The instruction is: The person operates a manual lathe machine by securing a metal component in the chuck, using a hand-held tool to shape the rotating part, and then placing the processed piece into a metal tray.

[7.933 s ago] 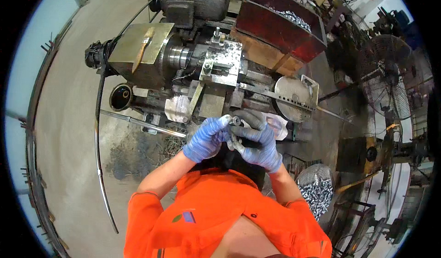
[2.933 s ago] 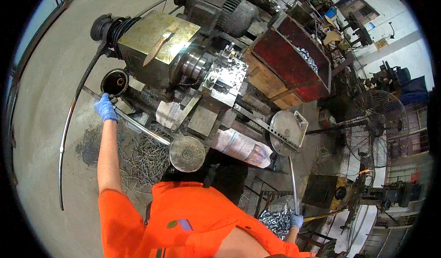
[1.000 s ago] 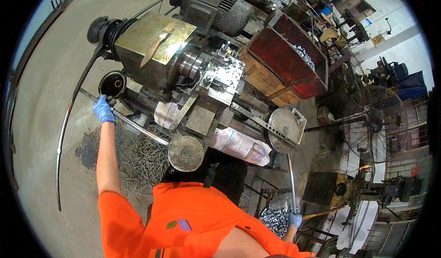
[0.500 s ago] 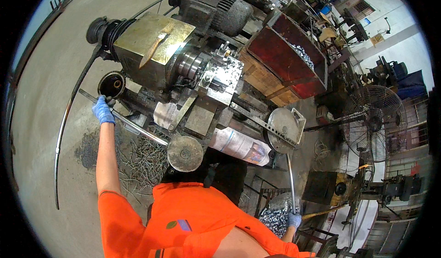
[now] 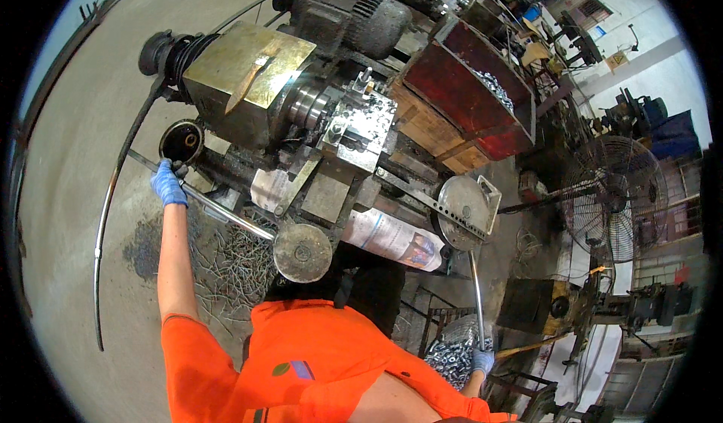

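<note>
My left hand (image 5: 169,185), in a light blue glove, is closed round a steel lever bar (image 5: 226,211). This bar runs from a round metal disc (image 5: 302,253) in front of my body up to the left, its far end passing beyond my fist. On the right, my right hand (image 5: 483,360), gloved the same way, grips the lower end of a second lever bar (image 5: 477,295). That one slopes down from a larger round plate (image 5: 464,206) on the machine. Between the levers stands a small lathe-like machine with a shiny chuck (image 5: 307,107) and a wet metal tool block (image 5: 360,132).
A wooden scraper-like piece (image 5: 250,84) lies on the brassy machine cover (image 5: 211,60). Behind are an electric motor (image 5: 348,16) and a red bin (image 5: 467,92) with metal parts. Metal shavings (image 5: 237,269) cover the floor at left. Small metal parts (image 5: 452,359) fill a basket beside my right hand.
Both hands keep their grip on the levers. The view has shifted very slightly; nothing else visibly differs.
</note>
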A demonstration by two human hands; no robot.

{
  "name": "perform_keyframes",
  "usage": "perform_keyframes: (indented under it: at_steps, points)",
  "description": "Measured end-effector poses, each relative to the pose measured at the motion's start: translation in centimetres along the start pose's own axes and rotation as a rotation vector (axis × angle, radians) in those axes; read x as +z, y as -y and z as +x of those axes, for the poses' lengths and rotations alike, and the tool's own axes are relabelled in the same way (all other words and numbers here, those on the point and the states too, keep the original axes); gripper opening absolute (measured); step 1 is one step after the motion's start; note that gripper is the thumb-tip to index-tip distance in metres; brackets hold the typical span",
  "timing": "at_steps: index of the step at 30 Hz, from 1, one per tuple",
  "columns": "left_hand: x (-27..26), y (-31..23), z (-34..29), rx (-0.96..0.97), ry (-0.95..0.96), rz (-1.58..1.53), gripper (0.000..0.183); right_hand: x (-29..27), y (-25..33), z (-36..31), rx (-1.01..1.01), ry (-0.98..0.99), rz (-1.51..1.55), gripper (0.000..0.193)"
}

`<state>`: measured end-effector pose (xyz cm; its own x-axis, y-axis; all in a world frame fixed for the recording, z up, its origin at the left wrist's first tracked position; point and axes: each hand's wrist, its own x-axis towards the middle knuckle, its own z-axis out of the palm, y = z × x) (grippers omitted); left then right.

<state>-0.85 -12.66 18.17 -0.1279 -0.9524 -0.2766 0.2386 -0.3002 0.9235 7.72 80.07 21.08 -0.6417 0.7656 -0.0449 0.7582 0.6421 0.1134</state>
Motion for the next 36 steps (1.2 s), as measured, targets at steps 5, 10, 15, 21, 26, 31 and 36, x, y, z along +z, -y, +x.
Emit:
perform_keyframes:
  at_steps: [5,10,15,21,26,31,36]
  points:
    - [-0.5,0.5,0.8,-0.002,0.019,-0.027,0.011,-0.6,0.6,-0.6,-0.003,0.006,-0.005,0.043]
    - [-1.1,0.8,1.3,0.004,0.017,-0.034,0.013,-0.9,0.9,-1.1,-0.018,-0.002,0.059,0.039]
    - [-0.3,0.3,0.4,-0.009,0.019,-0.033,0.013,1.4,-0.7,0.3,0.035,-0.073,0.004,0.038]
    - [-0.3,0.6,0.9,-0.023,0.016,-0.016,0.014,2.9,-2.4,1.4,0.005,-0.024,0.031,0.035]
    - [-0.6,0.3,0.7,-0.032,0.007,-0.015,0.014,0.5,-0.1,-0.6,0.012,-0.033,-0.001,0.038]
    - [0.0,0.2,0.1,-0.031,-0.007,-0.055,0.014,-0.3,0.4,-1.4,0.042,-0.009,-0.013,0.043]
    - [-0.6,0.3,0.5,-0.016,-0.001,-0.050,0.014,-3.4,3.5,-4.0,0.076,0.007,-0.030,0.048]
